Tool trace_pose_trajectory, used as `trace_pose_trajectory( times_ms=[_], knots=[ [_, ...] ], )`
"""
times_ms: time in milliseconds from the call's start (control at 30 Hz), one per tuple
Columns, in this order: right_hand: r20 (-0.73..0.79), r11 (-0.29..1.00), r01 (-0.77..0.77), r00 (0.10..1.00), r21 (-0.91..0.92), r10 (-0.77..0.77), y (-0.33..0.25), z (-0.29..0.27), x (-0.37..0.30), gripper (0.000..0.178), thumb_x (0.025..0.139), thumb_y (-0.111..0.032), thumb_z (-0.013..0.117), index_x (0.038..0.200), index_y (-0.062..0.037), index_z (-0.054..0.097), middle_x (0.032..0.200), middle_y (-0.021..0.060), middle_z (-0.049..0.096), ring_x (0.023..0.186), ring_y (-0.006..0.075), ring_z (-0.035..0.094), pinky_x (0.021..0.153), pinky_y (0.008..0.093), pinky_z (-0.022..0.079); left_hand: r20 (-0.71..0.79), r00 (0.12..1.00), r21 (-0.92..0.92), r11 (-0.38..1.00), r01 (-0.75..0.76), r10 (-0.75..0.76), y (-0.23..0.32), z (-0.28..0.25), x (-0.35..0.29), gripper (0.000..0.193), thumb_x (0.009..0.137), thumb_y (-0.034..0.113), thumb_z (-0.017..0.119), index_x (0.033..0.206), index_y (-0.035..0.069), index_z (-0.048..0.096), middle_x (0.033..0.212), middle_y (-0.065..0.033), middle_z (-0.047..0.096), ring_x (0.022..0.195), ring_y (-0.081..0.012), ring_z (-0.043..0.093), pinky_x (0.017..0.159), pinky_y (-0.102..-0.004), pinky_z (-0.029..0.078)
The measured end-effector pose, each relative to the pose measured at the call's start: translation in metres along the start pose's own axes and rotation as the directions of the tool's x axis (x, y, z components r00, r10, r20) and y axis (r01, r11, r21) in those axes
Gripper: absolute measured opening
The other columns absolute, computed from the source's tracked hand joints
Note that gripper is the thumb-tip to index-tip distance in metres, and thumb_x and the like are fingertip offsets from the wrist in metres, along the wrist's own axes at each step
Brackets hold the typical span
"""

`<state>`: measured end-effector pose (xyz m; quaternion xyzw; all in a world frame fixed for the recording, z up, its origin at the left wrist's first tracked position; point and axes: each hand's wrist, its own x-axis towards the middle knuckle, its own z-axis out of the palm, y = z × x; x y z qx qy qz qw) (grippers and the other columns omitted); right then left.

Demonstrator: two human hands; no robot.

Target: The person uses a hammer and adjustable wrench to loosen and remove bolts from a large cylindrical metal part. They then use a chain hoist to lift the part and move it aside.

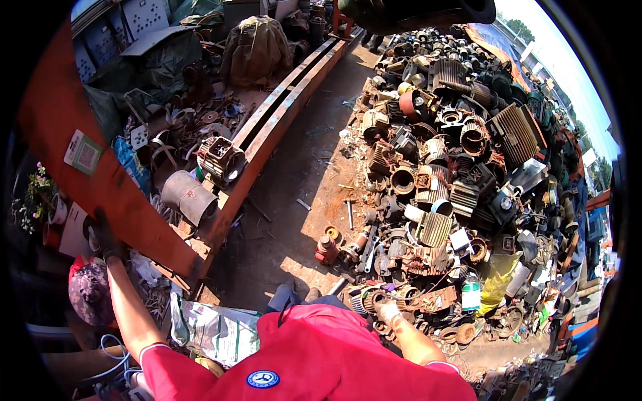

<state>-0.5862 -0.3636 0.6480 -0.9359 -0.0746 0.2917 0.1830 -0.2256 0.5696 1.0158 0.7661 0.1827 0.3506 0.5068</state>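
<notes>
My left arm reaches out to the left, and my left hand (101, 242), in a dark glove, is beside the lower part of a big orange steel beam (127, 200). Its fingers are lost in shadow. Just below that hand is a camouflage cap (91, 293) with a red edge. My right hand (386, 310), in a pale glove, is low at the near edge of a heap of scrap motors (435, 174). It is over ribbed, rusty metal parts; its fingers are too small to make out. A rusty red metal fitting (326, 249) stands a little ahead of it.
A long orange rail (294, 100) runs away on the left, with a motor (221, 159) and a grey metal cylinder (189, 198) by it. A steel rod (349, 214) lies on the floor. White sacks (217, 331) lie near my left side; a yellow bag (498, 281) is at right.
</notes>
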Motion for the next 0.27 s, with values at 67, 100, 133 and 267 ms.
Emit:
trace_pose_trajectory(
  times_ms=[67, 100, 133, 267],
  knots=[
    [0.116, 0.829, -0.318, 0.947, 0.46, 0.299, -0.003, -0.004, 0.005, 0.02, 0.094, -0.027, 0.066, 0.107, -0.0128, 0.06, 0.081, 0.0061, 0.06, 0.072, 0.0235, 0.058, 0.06, 0.0409, 0.045, 0.012, 0.998, 0.049, 0.997, -0.062, 0.062, -0.021, -0.011, 0.014, 0.073, 0.105, 0.053, 0.056, 0.148, -0.004, 0.047, 0.144, -0.0145, 0.058, 0.125, -0.0238, 0.058, 0.106, -0.0365, 0.048],
    [0.235, 0.498, -0.444, 0.873, 0.745, 0.428, -0.011, -0.01, 0.015, 0.018, 0.095, -0.025, 0.066, 0.106, -0.0125, 0.059, 0.077, 0.0042, 0.058, 0.067, 0.0216, 0.056, 0.056, 0.0396, 0.043, -0.017, 0.998, 0.139, 0.988, -0.063, 0.066, -0.031, -0.032, 0.036, 0.074, 0.105, 0.053, 0.056, 0.149, -0.005, 0.046, 0.147, -0.0154, 0.055, 0.127, -0.0246, 0.057, 0.107, -0.0365, 0.047],
    [0.335, 0.163, -0.468, 0.797, 0.869, 0.502, -0.018, -0.017, 0.018, 0.017, 0.095, -0.024, 0.065, 0.105, -0.0122, 0.058, 0.073, 0.0024, 0.056, 0.061, 0.0197, 0.054, 0.052, 0.0383, 0.042, 0.012, 0.998, 0.12, 0.991, -0.064, 0.063, -0.039, -0.03, 0.04, 0.074, 0.105, 0.052, 0.057, 0.15, -0.006, 0.045, 0.148, -0.0158, 0.054, 0.128, -0.0251, 0.057, 0.108, -0.0373, 0.046],
    [0.444, -0.117, -0.447, 0.754, 0.887, 0.485, -0.068, -0.038, -0.003, 0.013, 0.095, -0.017, 0.065, 0.102, -0.0106, 0.057, 0.065, -0.0032, 0.049, 0.048, 0.0131, 0.045, 0.042, 0.0335, 0.032, 0.034, 0.997, 0.217, 0.974, -0.068, 0.062, -0.071, -0.037, 0.072, 0.076, 0.104, 0.051, 0.057, 0.16, 0.006, 0.032, 0.152, -0.021, 0.051, 0.127, -0.0325, 0.061, 0.106, -0.0456, 0.051]
  ],
)
